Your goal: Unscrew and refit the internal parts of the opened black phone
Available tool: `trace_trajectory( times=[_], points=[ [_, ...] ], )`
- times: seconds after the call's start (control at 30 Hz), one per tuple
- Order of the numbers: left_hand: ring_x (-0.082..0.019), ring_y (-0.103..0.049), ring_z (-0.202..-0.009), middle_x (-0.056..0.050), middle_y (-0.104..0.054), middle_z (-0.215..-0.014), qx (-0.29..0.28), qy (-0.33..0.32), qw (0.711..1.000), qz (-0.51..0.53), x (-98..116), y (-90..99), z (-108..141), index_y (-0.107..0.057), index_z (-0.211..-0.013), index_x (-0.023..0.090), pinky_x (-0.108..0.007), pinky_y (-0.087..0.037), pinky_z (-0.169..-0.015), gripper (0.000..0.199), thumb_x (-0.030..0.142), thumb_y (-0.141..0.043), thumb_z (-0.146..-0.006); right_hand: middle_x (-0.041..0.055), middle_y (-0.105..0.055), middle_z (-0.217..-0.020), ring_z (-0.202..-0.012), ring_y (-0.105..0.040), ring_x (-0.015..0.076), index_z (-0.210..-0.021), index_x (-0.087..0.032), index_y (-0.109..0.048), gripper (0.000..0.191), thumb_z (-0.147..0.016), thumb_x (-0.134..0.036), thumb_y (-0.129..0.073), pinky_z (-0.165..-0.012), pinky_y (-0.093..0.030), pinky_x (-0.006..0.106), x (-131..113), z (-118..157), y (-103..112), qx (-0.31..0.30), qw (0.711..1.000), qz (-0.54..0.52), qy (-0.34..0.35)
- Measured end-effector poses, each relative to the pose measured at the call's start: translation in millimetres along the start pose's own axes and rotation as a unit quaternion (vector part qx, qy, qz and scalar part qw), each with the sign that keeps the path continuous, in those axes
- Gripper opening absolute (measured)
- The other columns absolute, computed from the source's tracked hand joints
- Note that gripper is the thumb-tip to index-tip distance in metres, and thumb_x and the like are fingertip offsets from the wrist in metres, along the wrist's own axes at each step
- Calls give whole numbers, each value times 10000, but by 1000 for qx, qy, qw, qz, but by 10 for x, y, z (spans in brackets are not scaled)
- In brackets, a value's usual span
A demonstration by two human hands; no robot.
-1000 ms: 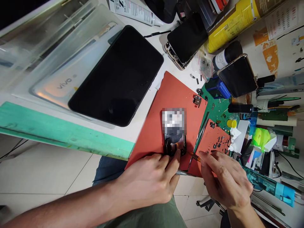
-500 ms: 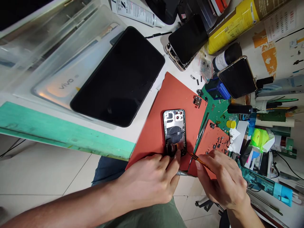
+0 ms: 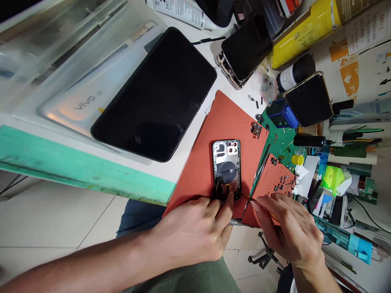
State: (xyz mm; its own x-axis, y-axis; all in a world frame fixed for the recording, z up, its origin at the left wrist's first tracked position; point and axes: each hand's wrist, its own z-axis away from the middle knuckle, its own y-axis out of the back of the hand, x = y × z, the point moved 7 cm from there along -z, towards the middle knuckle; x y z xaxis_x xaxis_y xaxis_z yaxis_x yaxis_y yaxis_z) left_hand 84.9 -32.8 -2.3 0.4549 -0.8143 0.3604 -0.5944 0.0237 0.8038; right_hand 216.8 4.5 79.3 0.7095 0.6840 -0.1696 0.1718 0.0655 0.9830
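Observation:
An opened phone frame (image 3: 226, 169) with a bare metal inside and a dark round pad lies on the red mat (image 3: 227, 118). My left hand (image 3: 200, 228) has its fingertips closed on the frame's lower end, covering part of that edge. From the right, my right hand (image 3: 288, 228) pinches a thin orange-handled tool (image 3: 273, 215), whose tip is at the frame's lower right corner. Steel tweezers (image 3: 259, 171) lie just right of the frame. Below it, a grey cylindrical tool (image 3: 236, 222) lies at the mat's edge.
A large black screen (image 3: 155, 95) and a plastic box (image 3: 70, 44) take up the left side. Small parts (image 3: 279, 186) are scattered on the right part of the mat. Phones, a yellow can (image 3: 305, 34) and a yellow cap (image 3: 297, 159) stand or lie farther off.
The whole view has shifted slightly. The orange tool in my right hand is tilted a little differently, with less of its handle showing. My left hand stays at the frame's lower end.

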Motion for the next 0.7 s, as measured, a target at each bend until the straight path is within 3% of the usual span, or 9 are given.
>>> trace_trajectory(
  times=[0.2,0.4,0.57,0.7],
  points=[
    [-226,-702,-693,-169,-846,-1174,-2,-2,1000,4,-1,-12,-3,-761,-862,169,-370,-493,-579,156,175,-635,-953,36,-707,-809,-700,-641,175,-1198,-123,-690,230,-1001,-13,-646,-607,-560,327,15,-6,-5,-9,1000,-14,-13],
    [-223,-697,-703,-186,-837,-1212,-6,2,1000,5,3,-6,12,-767,-900,153,-374,-483,-587,142,182,-639,-952,-4,-658,-736,-658,-622,158,-1199,-103,-696,249,-977,6,-710,-596,-533,316,-14,-10,4,-2,1000,5,11],
    [-231,-700,-697,-187,-840,-1215,-2,2,1000,4,7,-8,11,-766,-887,163,-371,-486,-586,145,175,-632,-940,41,-653,-808,-723,-562,177,-1234,-100,-686,271,-989,13,-662,-624,-501,339,26,26,-34,-23,998,-49,-21],
    [-227,-689,-668,-199,-834,-1247,3,6,1000,1,-4,-4,4,-774,-897,157,-368,-490,-565,172,165,-608,-939,2,-609,-745,-690,-546,155,-1239,-87,-693,303,-970,52,-689,-624,-482,316,12,39,-20,-16,1000,-18,-13]
  ],
)
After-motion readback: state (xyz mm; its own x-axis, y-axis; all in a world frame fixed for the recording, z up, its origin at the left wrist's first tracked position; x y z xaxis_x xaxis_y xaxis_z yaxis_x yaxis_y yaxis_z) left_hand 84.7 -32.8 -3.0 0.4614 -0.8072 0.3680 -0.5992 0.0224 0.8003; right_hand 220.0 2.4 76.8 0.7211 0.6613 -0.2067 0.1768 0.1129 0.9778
